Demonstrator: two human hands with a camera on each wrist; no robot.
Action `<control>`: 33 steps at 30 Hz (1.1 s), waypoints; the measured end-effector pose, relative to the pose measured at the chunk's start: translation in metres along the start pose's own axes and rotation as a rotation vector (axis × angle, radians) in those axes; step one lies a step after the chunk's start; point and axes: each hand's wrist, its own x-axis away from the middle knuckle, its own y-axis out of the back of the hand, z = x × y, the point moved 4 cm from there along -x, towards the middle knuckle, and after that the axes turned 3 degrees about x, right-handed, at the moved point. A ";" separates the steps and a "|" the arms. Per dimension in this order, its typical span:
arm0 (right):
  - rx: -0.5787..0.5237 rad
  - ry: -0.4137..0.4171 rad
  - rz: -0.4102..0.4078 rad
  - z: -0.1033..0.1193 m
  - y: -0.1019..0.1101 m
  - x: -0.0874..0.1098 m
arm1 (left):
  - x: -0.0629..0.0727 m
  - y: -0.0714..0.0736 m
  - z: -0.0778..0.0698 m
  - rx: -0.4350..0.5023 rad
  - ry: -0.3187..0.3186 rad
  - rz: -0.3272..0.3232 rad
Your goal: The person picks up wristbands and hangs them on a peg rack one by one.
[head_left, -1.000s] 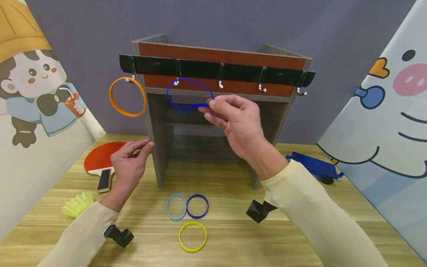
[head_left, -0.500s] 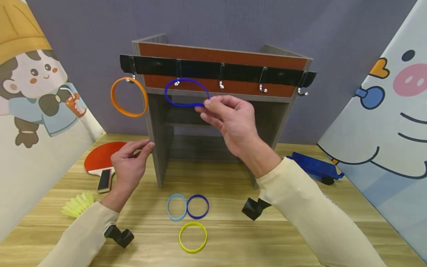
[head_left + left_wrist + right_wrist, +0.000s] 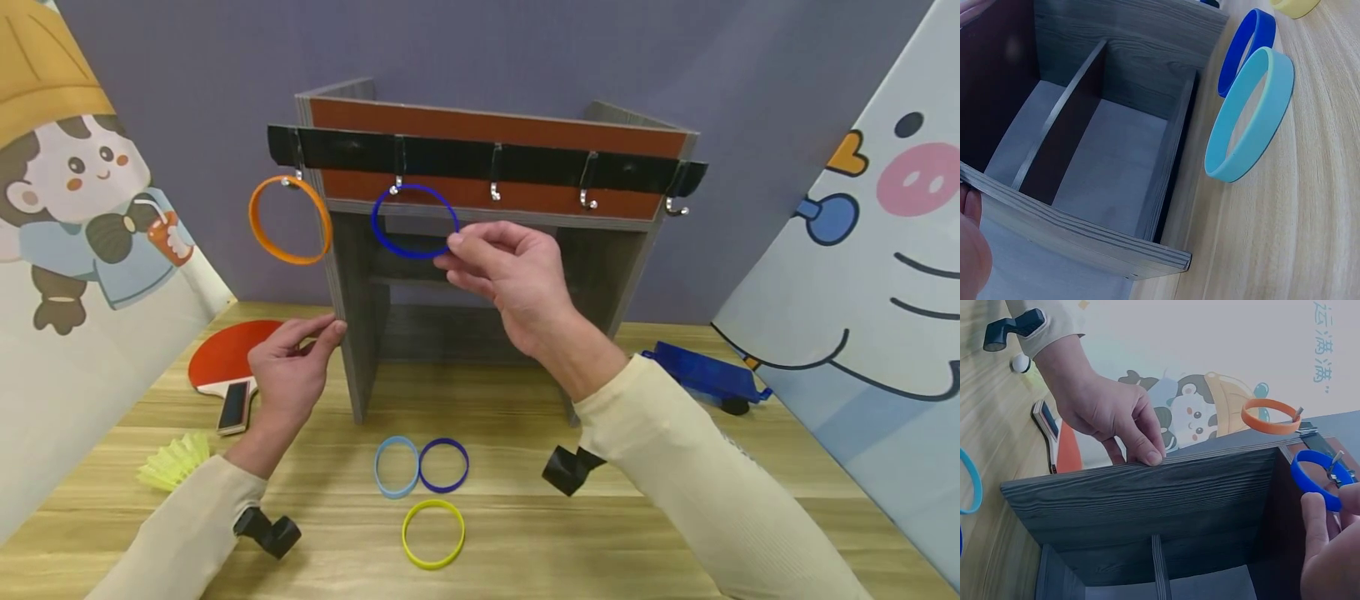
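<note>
In the head view my right hand (image 3: 517, 279) pinches a blue wristband (image 3: 417, 255) at its right side. The band's top edge is right at the second hook (image 3: 396, 186) from the left, and the hook overlaps the ring in the right wrist view. An orange wristband (image 3: 291, 258) hangs from the leftmost hook (image 3: 294, 177). My left hand (image 3: 291, 367) grips the left side panel of a grey wooden shelf unit (image 3: 352, 350), thumb on its edge. That thumb (image 3: 1147, 454) shows clearly in the right wrist view.
A black hook rail (image 3: 450, 157) spans the unit's front. On the table lie light blue (image 3: 377, 479), dark blue (image 3: 467, 475) and yellow (image 3: 432, 566) wristbands. A red paddle (image 3: 225, 354) and yellow shuttlecock (image 3: 176, 461) lie left; a blue toy cart (image 3: 705, 371) stands right.
The right hand has moved left and then slightly down with the blue wristband, whose ring now looks rounder. The left hand stays at the side panel.
</note>
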 end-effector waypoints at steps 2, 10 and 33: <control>0.033 -0.006 -0.002 0.000 0.000 0.001 | 0.000 0.000 0.000 0.004 0.003 -0.001; 0.125 -0.031 -0.012 -0.003 0.003 0.002 | 0.000 0.000 0.001 0.023 0.000 -0.003; 0.380 -0.192 0.047 -0.058 0.053 0.037 | 0.001 0.000 0.003 0.028 -0.015 -0.011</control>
